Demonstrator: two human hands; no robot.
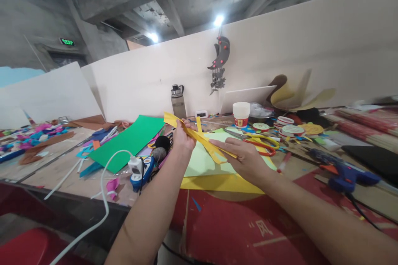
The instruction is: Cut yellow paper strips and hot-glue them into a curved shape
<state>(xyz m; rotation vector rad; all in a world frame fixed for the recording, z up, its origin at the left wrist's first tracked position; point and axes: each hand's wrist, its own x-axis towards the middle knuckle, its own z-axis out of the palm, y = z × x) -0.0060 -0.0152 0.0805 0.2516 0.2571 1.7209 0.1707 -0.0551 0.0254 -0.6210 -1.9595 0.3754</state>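
My left hand is closed around one end of a long yellow foam strip, held a little above the workbench. My right hand pinches the other end of the same strip, its fingers pressed along it. Under both hands lie a pale green sheet and a yellow sheet flat on the bench. Yellow-and-red scissors rest just beyond my right hand.
A green sheet lies at the left, by a white plug and cable. A blue glue gun sits at the right. A water bottle, a paper cup and tape rolls stand at the back by the white partition.
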